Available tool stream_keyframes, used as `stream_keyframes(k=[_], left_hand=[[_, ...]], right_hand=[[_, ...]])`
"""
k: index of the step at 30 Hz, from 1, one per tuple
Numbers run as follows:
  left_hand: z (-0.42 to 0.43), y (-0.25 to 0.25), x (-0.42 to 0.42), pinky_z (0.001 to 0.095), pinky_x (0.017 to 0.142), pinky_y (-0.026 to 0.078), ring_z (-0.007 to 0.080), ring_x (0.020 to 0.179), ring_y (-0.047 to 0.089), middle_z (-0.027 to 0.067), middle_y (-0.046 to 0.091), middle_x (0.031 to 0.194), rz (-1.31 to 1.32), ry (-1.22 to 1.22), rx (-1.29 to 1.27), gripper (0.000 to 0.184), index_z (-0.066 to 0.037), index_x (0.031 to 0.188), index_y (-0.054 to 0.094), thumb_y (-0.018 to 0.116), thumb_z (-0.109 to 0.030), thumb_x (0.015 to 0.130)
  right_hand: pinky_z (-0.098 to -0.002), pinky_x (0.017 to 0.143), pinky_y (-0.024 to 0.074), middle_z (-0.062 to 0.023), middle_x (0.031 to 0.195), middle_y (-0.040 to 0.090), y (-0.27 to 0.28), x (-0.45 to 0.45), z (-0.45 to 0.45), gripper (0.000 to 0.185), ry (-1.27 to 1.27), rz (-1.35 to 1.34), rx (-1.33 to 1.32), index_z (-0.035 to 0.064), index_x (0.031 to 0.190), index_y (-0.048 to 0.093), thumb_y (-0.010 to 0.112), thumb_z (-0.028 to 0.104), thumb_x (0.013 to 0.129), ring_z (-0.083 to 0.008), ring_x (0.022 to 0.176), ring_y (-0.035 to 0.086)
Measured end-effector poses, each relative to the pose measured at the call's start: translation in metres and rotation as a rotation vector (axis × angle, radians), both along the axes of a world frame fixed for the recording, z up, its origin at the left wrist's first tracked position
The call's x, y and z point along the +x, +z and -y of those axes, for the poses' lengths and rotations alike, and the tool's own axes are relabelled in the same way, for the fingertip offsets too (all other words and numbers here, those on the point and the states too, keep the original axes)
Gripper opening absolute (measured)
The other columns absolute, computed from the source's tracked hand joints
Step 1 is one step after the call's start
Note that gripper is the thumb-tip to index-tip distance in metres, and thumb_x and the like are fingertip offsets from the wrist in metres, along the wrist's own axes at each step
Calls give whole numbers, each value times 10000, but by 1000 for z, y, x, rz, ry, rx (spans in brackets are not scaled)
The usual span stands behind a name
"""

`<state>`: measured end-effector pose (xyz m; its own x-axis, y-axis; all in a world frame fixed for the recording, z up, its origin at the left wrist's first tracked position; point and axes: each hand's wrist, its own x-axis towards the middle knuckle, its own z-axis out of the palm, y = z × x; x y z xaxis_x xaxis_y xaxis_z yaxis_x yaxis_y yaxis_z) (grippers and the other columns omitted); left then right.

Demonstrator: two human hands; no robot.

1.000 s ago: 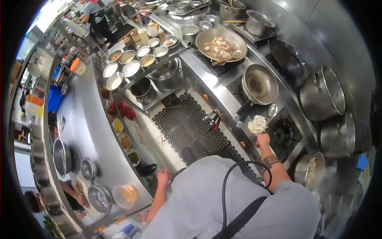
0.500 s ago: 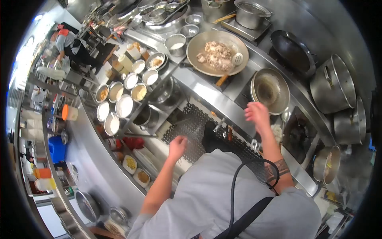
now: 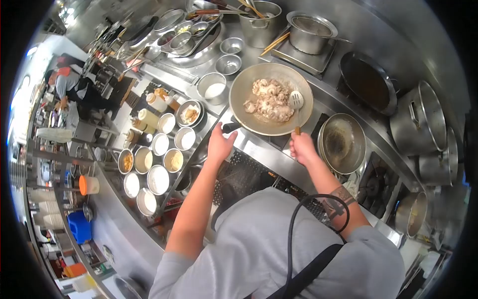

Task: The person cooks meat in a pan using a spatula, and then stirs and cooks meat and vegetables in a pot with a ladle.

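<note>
A wide wok (image 3: 239, 112) sits on the stove, with browned, creamy-coated pieces of meat (image 3: 271, 99) heaped in its middle. Inside its right side rests a slotted spatula (image 3: 297, 101) with a wooden handle. My right hand (image 3: 302, 148) is closed around the end of that handle, at the wok's front rim. My left hand (image 3: 220, 143) is just below the wok's black handle (image 3: 231, 127), fingers apart and the thumb spread out. Whether its fingertips touch the handle is hard to see.
Stacked pans (image 3: 343, 142) sit on the burner to the right. Left of the wok stand several metal tubs of ingredients (image 3: 158, 179) and squeeze bottles (image 3: 148, 118). Pots (image 3: 311, 37) line the back. A co-worker (image 3: 74, 92) stands far left.
My right hand has moved from near the stacked pans to the spatula handle and taken hold of it. My left hand has risen toward the wok's black handle. The view has shifted slightly.
</note>
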<state>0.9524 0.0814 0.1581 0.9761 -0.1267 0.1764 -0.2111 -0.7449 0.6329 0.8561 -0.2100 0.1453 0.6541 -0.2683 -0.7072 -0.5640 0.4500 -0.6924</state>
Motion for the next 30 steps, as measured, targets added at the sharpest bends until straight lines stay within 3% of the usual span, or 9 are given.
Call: stream_keyframes(k=[2, 4, 7, 11, 18, 22, 24, 26, 30], left_hand=[[7, 15, 9, 444, 821, 529, 378, 902, 686, 235, 691, 1009, -92, -76, 20, 402, 28, 1150, 611, 691, -253, 874], [12, 20, 18, 488, 809, 515, 413, 904, 655, 246, 680, 928, -205, -132, 6, 292, 22, 1007, 638, 675, -236, 875], [9, 17, 8, 502, 794, 511, 425, 888, 648, 249, 670, 912, -209, -247, 36, 287, 18, 996, 622, 672, -239, 881], [8, 14, -3, 514, 767, 515, 442, 846, 641, 249, 651, 903, -159, -293, 50, 262, 5, 968, 585, 664, -233, 890], [-13, 14, 13, 511, 766, 514, 440, 854, 638, 249, 645, 900, -103, -312, 32, 245, 9, 961, 585, 671, -205, 879], [-18, 19, 19, 491, 802, 513, 431, 899, 641, 249, 657, 943, -147, -344, 55, 297, 26, 1037, 606, 684, -207, 870], [-19, 21, 20, 472, 832, 516, 427, 937, 648, 253, 671, 990, -199, -338, 84, 358, 36, 1119, 630, 690, -215, 870], [-19, 10, 19, 506, 784, 507, 428, 879, 632, 244, 649, 910, -112, -331, 15, 285, 19, 985, 598, 689, -224, 866], [-20, 11, 16, 498, 795, 509, 420, 895, 638, 239, 656, 933, -118, -306, 0, 310, 18, 1027, 611, 689, -239, 872]], right_hand=[[-452, 611, 528, -121, 785, 613, 7, -13, 12, 218, 54, -22, -220, 39, 1031, 512, 564, 246, 984, -298, 642, 613], [-519, 742, 536, -260, 917, 683, 44, -28, 19, 292, 374, 50, -1277, -24, 1152, 567, 556, 189, 953, -438, 814, 672], [-533, 876, 501, -343, 1046, 643, 76, -32, 26, 424, 380, 8, -1365, -56, 1284, 555, 556, 157, 917, -480, 996, 632], [-506, 902, 510, -306, 1013, 668, 74, -17, 50, 382, 387, -23, -1348, -49, 1219, 627, 563, 168, 912, -442, 991, 648], [-450, 857, 514, -225, 996, 691, 41, 53, 53, 293, 422, 73, -1202, 85, 1065, 725, 614, 233, 837, -394, 981, 664], [-426, 856, 520, -215, 1014, 694, 47, 82, 44, 344, 586, 113, -1169, 134, 1163, 708, 647, 234, 840, -386, 963, 663], [-446, 850, 525, -210, 1000, 700, 54, 84, 39, 375, 700, 159, -1307, 172, 1214, 692, 632, 229, 848, -385, 954, 664], [-463, 834, 527, -206, 984, 701, 74, 75, 29, 389, 793, 137, -1391, 192, 1237, 679, 625, 227, 853, -386, 939, 664], [-506, 788, 525, -182, 922, 695, 129, 40, 13, 373, 995, 29, -1599, 184, 1239, 648, 584, 203, 872, -370, 931, 669]])
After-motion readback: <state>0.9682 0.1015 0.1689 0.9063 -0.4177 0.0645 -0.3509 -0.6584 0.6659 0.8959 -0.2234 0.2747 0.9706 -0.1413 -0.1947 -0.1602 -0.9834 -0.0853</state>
